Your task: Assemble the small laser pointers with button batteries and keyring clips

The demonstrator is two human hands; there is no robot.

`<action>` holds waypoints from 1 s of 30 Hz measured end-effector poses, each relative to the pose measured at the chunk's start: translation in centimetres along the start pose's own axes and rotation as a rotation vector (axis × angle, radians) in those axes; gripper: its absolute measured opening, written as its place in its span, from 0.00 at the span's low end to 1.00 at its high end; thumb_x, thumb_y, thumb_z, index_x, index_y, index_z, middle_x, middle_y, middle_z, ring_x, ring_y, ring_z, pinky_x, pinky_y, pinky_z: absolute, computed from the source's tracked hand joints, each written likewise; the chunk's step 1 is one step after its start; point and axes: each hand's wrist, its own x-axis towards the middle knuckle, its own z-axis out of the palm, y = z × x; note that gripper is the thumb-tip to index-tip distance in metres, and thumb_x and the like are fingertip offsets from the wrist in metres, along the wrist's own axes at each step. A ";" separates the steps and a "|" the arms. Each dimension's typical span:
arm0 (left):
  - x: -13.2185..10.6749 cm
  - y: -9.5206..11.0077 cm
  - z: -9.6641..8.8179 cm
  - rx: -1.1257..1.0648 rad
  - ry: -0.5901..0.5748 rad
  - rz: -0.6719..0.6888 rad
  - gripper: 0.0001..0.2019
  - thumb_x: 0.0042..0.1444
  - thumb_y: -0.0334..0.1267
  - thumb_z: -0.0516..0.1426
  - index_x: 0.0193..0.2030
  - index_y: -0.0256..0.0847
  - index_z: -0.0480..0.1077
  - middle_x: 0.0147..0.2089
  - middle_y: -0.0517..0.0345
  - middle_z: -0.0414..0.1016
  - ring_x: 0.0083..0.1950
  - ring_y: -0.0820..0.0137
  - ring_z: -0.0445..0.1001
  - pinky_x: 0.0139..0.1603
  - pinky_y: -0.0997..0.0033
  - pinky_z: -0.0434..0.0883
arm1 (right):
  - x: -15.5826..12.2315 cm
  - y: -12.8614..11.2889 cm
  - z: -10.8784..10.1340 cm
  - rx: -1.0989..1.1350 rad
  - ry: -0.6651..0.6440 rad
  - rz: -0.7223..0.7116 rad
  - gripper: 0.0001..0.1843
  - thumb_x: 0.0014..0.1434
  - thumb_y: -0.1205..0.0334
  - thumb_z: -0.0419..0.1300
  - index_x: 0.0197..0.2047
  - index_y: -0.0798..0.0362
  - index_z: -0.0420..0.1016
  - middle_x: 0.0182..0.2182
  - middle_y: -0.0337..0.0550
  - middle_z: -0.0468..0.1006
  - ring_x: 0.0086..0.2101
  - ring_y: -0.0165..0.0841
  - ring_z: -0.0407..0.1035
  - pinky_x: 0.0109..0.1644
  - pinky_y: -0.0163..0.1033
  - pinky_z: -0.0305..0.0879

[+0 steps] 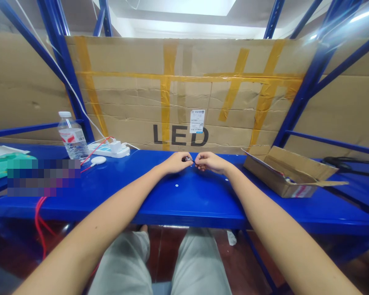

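Both my hands meet near the back of the blue table (199,200), fingertips almost touching. My left hand (174,163) is closed around a small dark, shiny object (187,159); most of it is hidden by the fingers, so its kind cannot be told. Thumb and fingers of my right hand (211,162) are pinched together right beside that object. Whatever they may hold is too small to make out. Small white spots (176,185) dot the tabletop around the hands.
An open cardboard box (290,174) stands at the right. On the left are a water bottle (73,139), a white power strip (123,152), a round white device (98,160) and red cables (38,217). Behind rises a large taped carton (135,106) between blue posts.
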 end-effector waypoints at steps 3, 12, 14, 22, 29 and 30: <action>-0.3 0.4 -0.1 0.078 -0.015 0.018 0.12 0.59 0.44 0.56 0.44 0.40 0.74 0.43 0.55 0.80 0.44 0.65 0.75 0.46 0.67 0.68 | 0.3 0.5 0.0 0.076 0.010 0.021 0.08 0.48 0.67 0.68 0.27 0.56 0.71 0.24 0.41 0.74 0.23 0.26 0.64 0.29 0.34 0.62; -0.4 0.6 0.1 0.153 0.019 0.078 0.08 0.61 0.39 0.55 0.42 0.40 0.74 0.40 0.56 0.79 0.42 0.66 0.75 0.45 0.68 0.67 | 0.6 1.0 0.2 0.237 -0.084 0.052 0.09 0.48 0.67 0.70 0.29 0.57 0.72 0.28 0.45 0.78 0.26 0.29 0.69 0.30 0.34 0.64; -0.2 0.4 0.3 0.145 0.037 0.069 0.07 0.60 0.38 0.55 0.39 0.39 0.73 0.37 0.57 0.77 0.39 0.67 0.73 0.42 0.69 0.66 | 0.6 0.9 0.3 0.269 -0.085 0.059 0.08 0.48 0.68 0.69 0.30 0.58 0.73 0.27 0.45 0.77 0.26 0.29 0.69 0.29 0.34 0.63; 0.1 -0.2 0.6 0.043 0.078 0.068 0.05 0.57 0.36 0.56 0.35 0.38 0.71 0.32 0.61 0.73 0.35 0.71 0.69 0.38 0.71 0.63 | 0.6 0.5 1.0 0.281 0.053 0.059 0.04 0.50 0.70 0.64 0.27 0.58 0.71 0.23 0.44 0.74 0.22 0.27 0.64 0.25 0.33 0.58; 0.2 -0.6 0.7 0.050 0.079 0.073 0.05 0.56 0.35 0.56 0.36 0.38 0.71 0.33 0.60 0.74 0.35 0.70 0.69 0.39 0.70 0.63 | 0.6 0.4 1.4 0.154 0.117 -0.017 0.09 0.47 0.68 0.63 0.22 0.55 0.66 0.19 0.38 0.68 0.20 0.24 0.57 0.22 0.31 0.52; 0.2 -0.7 0.7 0.054 0.078 0.074 0.05 0.56 0.35 0.56 0.35 0.38 0.71 0.33 0.60 0.74 0.35 0.70 0.69 0.38 0.70 0.64 | 0.6 0.5 1.5 0.136 0.122 -0.030 0.09 0.46 0.68 0.63 0.22 0.55 0.65 0.18 0.37 0.67 0.19 0.23 0.57 0.22 0.31 0.51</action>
